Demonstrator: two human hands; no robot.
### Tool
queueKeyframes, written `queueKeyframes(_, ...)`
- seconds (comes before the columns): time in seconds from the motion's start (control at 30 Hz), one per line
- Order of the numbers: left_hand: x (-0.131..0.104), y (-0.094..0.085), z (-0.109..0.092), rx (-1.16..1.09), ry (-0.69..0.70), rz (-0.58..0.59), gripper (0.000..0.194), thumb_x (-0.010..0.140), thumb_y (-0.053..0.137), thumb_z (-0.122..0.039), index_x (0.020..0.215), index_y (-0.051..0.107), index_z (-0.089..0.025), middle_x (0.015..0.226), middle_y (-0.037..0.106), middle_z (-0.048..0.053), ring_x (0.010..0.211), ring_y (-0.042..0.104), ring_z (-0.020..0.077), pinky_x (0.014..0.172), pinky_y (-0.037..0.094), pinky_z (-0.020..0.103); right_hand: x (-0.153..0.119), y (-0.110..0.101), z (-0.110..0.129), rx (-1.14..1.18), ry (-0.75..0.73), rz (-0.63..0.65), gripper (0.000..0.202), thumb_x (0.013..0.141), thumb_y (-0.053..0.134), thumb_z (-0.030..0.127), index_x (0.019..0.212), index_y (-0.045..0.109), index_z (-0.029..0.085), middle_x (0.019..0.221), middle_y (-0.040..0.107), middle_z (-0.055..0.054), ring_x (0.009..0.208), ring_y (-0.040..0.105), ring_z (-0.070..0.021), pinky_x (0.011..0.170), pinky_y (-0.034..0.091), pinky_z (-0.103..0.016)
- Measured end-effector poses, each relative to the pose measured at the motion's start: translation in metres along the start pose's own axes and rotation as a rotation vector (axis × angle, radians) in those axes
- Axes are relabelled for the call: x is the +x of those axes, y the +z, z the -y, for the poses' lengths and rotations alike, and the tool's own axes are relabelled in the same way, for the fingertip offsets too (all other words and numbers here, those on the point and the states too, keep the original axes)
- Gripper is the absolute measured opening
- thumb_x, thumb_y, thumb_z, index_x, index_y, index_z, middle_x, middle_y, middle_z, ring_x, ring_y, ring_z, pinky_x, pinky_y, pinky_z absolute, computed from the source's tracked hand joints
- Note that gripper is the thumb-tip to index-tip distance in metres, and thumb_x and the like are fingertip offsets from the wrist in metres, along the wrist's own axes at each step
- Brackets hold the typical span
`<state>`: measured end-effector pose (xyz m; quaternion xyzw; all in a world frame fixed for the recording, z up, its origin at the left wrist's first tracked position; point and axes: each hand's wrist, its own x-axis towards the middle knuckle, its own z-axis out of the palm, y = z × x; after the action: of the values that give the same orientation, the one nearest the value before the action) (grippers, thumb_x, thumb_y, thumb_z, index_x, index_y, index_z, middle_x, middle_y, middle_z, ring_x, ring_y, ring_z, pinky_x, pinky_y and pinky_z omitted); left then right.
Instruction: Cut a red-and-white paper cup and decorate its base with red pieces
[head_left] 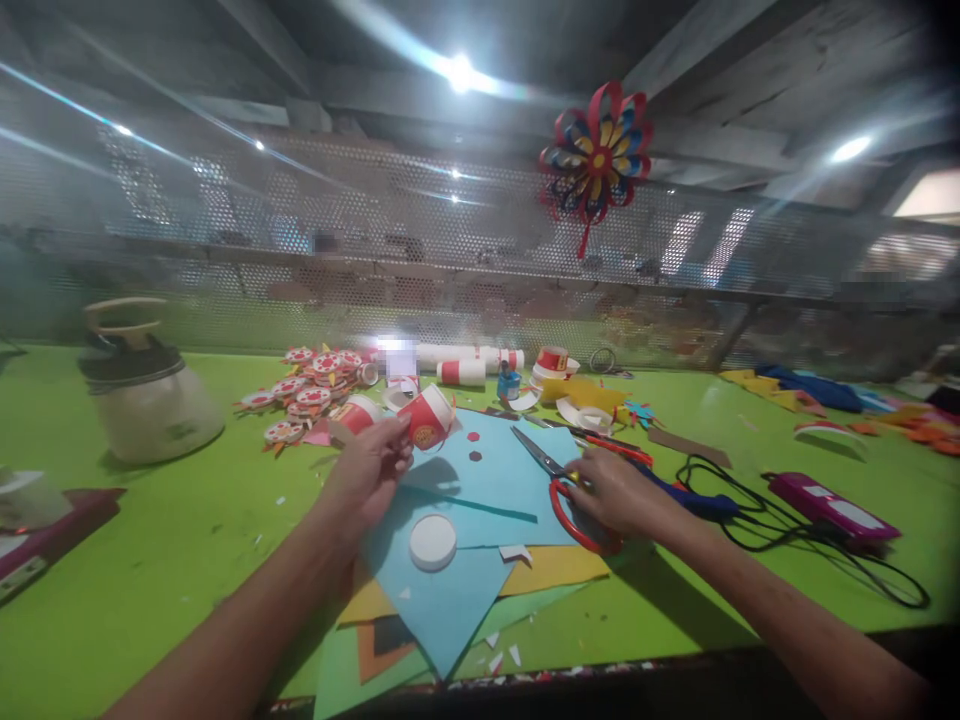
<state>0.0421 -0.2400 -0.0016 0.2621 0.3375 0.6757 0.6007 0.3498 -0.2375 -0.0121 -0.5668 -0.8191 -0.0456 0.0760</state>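
My left hand [375, 465] pinches a red-and-white paper cup [429, 418] between thumb and fingers, a little above the blue paper. Over to the right, my right hand [611, 485] is closed on the scissors [559, 478], whose handles are red and whose blades point toward the back left. Blue paper sheets [487, 500] lie under both hands. On them rest a round white disc [433, 542], a narrow blue strip [472, 503] and two small dark pieces [474, 446]. A second red cup [355, 415] lies just behind my left hand.
Red-and-white cut-out shapes [311, 390] are heaped at the back left, near a large jar [150, 400]. More cups [461, 373] lie at the back. At right are a purple power strip [832, 510] and black cables [757, 545]. A paper flower [598, 160] hangs above.
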Motion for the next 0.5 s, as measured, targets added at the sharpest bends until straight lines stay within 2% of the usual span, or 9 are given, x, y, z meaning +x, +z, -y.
queueKeyframes(0.1, 0.0, -0.001, 0.0, 0.006, 0.021, 0.014, 0.02, 0.066, 0.072, -0.014, 0.057, 0.055, -0.014, 0.05, 0.048, -0.003, 0.045, 0.042, 0.006, 0.037, 0.035, 0.014, -0.014, 0.006, 0.003, -0.044, 0.023, 0.11, 0.02, 0.09, 0.058, 0.03, 0.102, 0.061, 0.015, 0.103, 0.063, -0.005, 0.089, 0.062, -0.0183, 0.077, 0.051, -0.038)
queueKeyframes(0.2, 0.001, 0.0, 0.0, 0.007, 0.037, 0.03, 0.021, 0.063, 0.075, -0.015, 0.056, 0.055, -0.014, 0.051, 0.049, -0.003, 0.047, 0.042, 0.0063, 0.038, 0.036, 0.015, -0.015, 0.007, 0.004, -0.04, 0.098, 0.183, 0.026, 0.091, 0.056, 0.031, 0.111, 0.058, 0.016, 0.104, 0.063, -0.005, 0.086, 0.063, -0.0179, 0.075, 0.052, -0.038)
queueKeyframes(0.4, 0.002, 0.0, 0.002, 0.023, 0.029, 0.089, 0.02, 0.058, 0.078, -0.018, 0.062, 0.06, -0.012, 0.059, 0.055, 0.0, 0.05, 0.045, 0.0066, 0.037, 0.032, 0.015, 0.002, 0.005, 0.002, 0.108, 0.23, 0.252, 0.034, 0.09, 0.057, 0.03, 0.122, 0.053, 0.018, 0.115, 0.06, -0.007, 0.095, 0.062, -0.021, 0.08, 0.052, -0.042)
queueKeyframes(0.5, 0.003, -0.002, 0.002, 0.03, 0.028, 0.085, 0.02, 0.058, 0.078, -0.018, 0.062, 0.06, -0.012, 0.058, 0.054, -0.001, 0.048, 0.043, 0.0057, 0.038, 0.03, 0.015, 0.014, 0.002, -0.004, 0.247, 0.287, 0.262, 0.033, 0.09, 0.058, 0.028, 0.121, 0.054, 0.018, 0.12, 0.058, -0.008, 0.099, 0.061, -0.0216, 0.082, 0.052, -0.042)
